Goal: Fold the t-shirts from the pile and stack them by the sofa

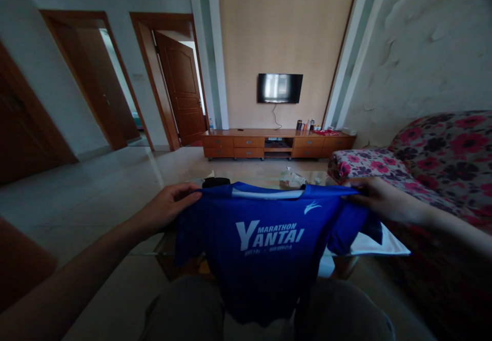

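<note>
A blue T-shirt [265, 269] with white "Marathon Yantai" lettering hangs spread in front of me, its front facing me. My left hand [179, 200] pinches one shoulder of it between thumb and fingers. At the other shoulder, my right hand [378, 197] grips the fabric, slightly blurred. The collar stretches level between the two hands, and both sleeves droop below them. The shirt's lower end falls between my knees. Behind and under it, a glass coffee table is partly hidden, with a white cloth [378, 241] lying at its right side.
On the table's far part sit a crumpled plastic bag [292, 178] and a black item [216, 181]. A floral sofa [453, 156] stands at the right. Across the room are a low wooden TV cabinet [248, 142], a wall television [280, 88] and an ajar door [180, 87].
</note>
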`<action>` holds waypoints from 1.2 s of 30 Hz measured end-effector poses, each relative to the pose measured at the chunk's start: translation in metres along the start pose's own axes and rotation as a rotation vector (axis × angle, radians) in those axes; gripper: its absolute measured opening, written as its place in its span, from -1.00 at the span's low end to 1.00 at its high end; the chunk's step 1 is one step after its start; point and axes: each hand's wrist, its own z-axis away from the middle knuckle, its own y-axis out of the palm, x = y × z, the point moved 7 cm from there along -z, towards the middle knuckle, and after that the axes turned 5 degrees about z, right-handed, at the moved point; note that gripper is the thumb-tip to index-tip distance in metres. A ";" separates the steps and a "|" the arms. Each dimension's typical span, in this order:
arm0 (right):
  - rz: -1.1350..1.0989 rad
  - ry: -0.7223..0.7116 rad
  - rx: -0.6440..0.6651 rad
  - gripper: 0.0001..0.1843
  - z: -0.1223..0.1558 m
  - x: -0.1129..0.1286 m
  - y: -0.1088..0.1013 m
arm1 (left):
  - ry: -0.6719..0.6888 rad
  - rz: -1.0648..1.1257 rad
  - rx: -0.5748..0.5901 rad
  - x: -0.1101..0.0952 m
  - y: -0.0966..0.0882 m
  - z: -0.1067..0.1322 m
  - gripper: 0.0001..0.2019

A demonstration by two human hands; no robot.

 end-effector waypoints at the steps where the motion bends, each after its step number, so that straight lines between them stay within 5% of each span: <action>1: -0.013 0.022 0.114 -0.70 0.001 0.001 0.007 | 0.015 -0.005 -0.028 -0.003 -0.001 0.001 -0.59; 3: -0.032 0.042 0.262 -0.66 0.005 0.007 0.016 | 0.041 -0.034 -0.061 -0.010 -0.002 0.002 -0.59; 7: -0.102 0.069 0.282 -0.63 0.008 0.024 0.019 | 0.028 -0.038 -0.066 -0.019 0.000 0.003 -0.60; 13: -0.328 0.141 0.088 -0.68 0.008 0.025 0.015 | 0.033 0.125 -0.113 -0.021 0.000 0.004 -0.62; 19: -0.357 0.144 -0.014 -0.69 0.009 0.023 0.012 | -0.188 -0.060 0.309 0.000 0.032 0.011 -0.55; 21: -0.328 0.161 0.016 -0.66 0.009 0.022 0.014 | -0.169 -0.105 0.342 0.003 0.037 0.011 -0.59; 31: -0.196 0.039 -0.012 -0.70 0.006 0.037 0.011 | 0.056 0.042 -0.084 -0.006 0.020 -0.001 -0.58; 34: -0.098 -0.016 0.018 -0.72 0.005 0.041 0.009 | 0.123 -0.060 -0.083 -0.015 0.017 0.001 -0.61; 36: -0.055 -0.028 0.085 -0.73 0.005 0.037 0.010 | 0.133 -0.159 0.021 -0.018 0.017 0.003 -0.64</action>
